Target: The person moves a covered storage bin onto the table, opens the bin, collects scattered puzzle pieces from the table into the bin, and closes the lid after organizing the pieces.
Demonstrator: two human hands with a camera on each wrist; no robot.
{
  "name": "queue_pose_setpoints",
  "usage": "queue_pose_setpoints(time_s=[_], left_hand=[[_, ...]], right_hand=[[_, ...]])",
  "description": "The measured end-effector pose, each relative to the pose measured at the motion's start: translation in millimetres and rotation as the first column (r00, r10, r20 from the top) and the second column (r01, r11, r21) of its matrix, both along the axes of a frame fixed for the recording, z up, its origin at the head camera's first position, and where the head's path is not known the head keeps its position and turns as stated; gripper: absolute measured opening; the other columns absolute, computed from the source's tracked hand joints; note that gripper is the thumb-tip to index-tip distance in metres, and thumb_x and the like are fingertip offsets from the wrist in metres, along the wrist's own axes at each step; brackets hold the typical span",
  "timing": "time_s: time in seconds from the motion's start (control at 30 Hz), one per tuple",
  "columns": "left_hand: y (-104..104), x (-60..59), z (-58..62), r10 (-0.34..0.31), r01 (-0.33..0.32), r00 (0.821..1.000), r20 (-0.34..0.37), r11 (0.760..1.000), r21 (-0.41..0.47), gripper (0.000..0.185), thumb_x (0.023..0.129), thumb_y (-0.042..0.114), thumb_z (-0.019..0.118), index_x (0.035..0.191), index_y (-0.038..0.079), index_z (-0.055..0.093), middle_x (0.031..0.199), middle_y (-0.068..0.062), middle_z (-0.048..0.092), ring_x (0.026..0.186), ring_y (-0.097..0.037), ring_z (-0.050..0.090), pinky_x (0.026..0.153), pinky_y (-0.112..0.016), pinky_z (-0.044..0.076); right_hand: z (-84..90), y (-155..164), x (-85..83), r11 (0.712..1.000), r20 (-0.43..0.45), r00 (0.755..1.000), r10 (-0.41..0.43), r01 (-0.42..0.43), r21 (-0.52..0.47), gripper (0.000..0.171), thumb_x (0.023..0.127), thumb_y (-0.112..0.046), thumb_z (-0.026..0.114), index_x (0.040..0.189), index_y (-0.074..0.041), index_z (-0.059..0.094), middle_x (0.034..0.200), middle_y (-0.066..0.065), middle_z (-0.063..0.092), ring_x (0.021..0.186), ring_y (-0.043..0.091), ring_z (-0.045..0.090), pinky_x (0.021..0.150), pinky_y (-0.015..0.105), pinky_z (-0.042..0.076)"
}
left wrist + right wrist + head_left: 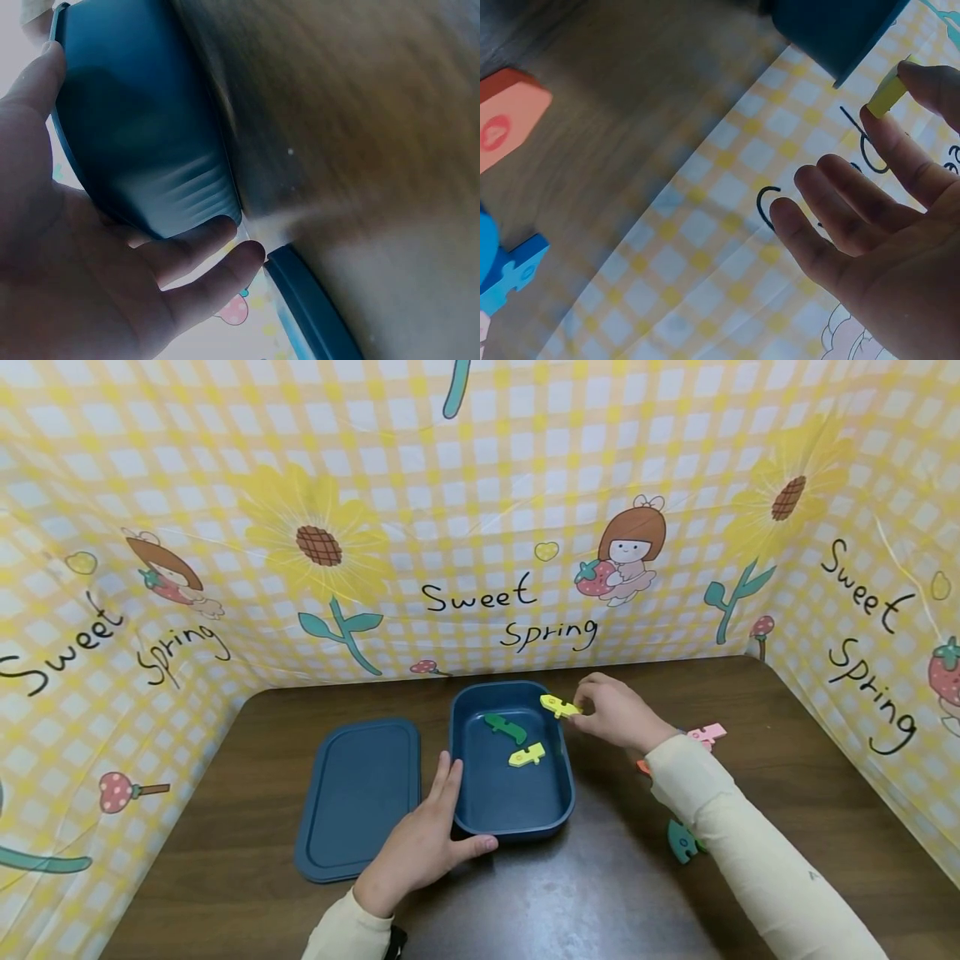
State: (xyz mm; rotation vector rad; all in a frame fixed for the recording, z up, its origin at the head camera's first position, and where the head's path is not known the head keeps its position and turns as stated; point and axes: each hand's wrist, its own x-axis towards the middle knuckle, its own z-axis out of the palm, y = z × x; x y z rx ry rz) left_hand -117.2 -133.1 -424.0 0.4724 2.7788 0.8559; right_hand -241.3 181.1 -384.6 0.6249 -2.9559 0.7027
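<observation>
Dark wood table (787, 760), walled by yellow checked cloth (480, 510). Right hand (617, 714) pinches a yellow piece (558, 705) over the blue box (512, 827); pink piece (708, 734) behind its wrist. Left hand (420, 843), fingers straight, steadies the box, lid (360, 797) just beside.

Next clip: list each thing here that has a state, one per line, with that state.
Box: open, lid off, two pieces inside.
Lid: flat on the table, left of the box.
Yellow piece: pinched by the right hand, over the box's rim.
Green piece: lying in the box.
Pink piece: lying on the table.
Left hand: resting against the box's near corner.
</observation>
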Motion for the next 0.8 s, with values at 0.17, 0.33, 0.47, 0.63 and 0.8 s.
queue_pose_setpoints(time_s=[0.17, 0.33, 0.47, 0.63, 0.8], left_hand=[[0.1, 0.1, 0.4, -0.002, 0.002, 1.000, 0.001, 1.000, -0.004, 0.111, 0.086, 0.063, 0.071, 0.163, 0.008, 0.011, 0.168, -0.011, -0.005, 0.113, -0.041, 0.062, 0.080, -0.054, 0.052], [0.2, -0.1, -0.2, -0.001, 0.001, 1.000, -0.002, 1.000, -0.005, 0.111, 0.086, 0.063, 0.070, 0.163, 0.008, 0.012, 0.168, -0.012, -0.004, 0.116, -0.041, 0.060, 0.082, -0.054, 0.052], [0.8, -0.9, -1.6, 0.000, 0.000, 1.000, -0.008, 1.000, -0.013, 0.112, 0.086, 0.063, 0.070, 0.163, 0.008, 0.011, 0.168, -0.012, -0.004, 0.120, -0.042, 0.058, 0.084, -0.055, 0.052], [1.4, -1.2, -2.6, 0.000, 0.000, 1.000, -0.003, 1.000, -0.018, 0.112, 0.086, 0.064, 0.070, 0.163, 0.009, 0.011, 0.168, -0.011, -0.005, 0.122, -0.042, 0.056, 0.087, -0.056, 0.051], [1.2, -1.8, -3.5, -0.002, 0.002, 1.000, -0.001, 1.000, -0.024, 0.112, 0.086, 0.065, 0.069, 0.163, 0.009, 0.010, 0.168, -0.011, -0.006, 0.124, -0.042, 0.055, 0.089, -0.057, 0.050]], right_hand=[[2.7, -9.2, -0.4, 1.000, 0.007, 1.000, -0.003, 0.003, 0.000, 0.017, 0.090, -0.024, 0.077, 0.091, -0.008, 0.072, 0.112, 0.011, 0.059, 0.091, 0.026, 0.054, 0.080, 0.041, 0.048], [1.4, -15.3, -4.4, 1.000, 0.016, 1.000, 0.007, -0.007, 0.006, 0.018, 0.091, -0.025, 0.077, 0.092, -0.007, 0.072, 0.110, 0.010, 0.059, 0.091, 0.026, 0.054, 0.081, 0.041, 0.048], [2.1, -20.6, -6.2, 1.000, 0.035, 0.999, 0.006, -0.006, 0.012, 0.019, 0.092, -0.025, 0.076, 0.094, -0.007, 0.071, 0.110, 0.010, 0.058, 0.091, 0.025, 0.054, 0.080, 0.041, 0.048], [1.6, -27.2, -8.1, 1.000, 0.049, 0.999, 0.001, -0.002, 0.025, 0.021, 0.092, -0.025, 0.076, 0.096, -0.006, 0.071, 0.112, 0.011, 0.058, 0.093, 0.026, 0.054, 0.080, 0.040, 0.049], [-1.6, -30.7, -10.5, 1.000, 0.045, 0.999, 0.009, -0.010, 0.027, 0.021, 0.092, -0.025, 0.076, 0.097, -0.005, 0.070, 0.112, 0.011, 0.058, 0.093, 0.026, 0.053, 0.081, 0.040, 0.048]])
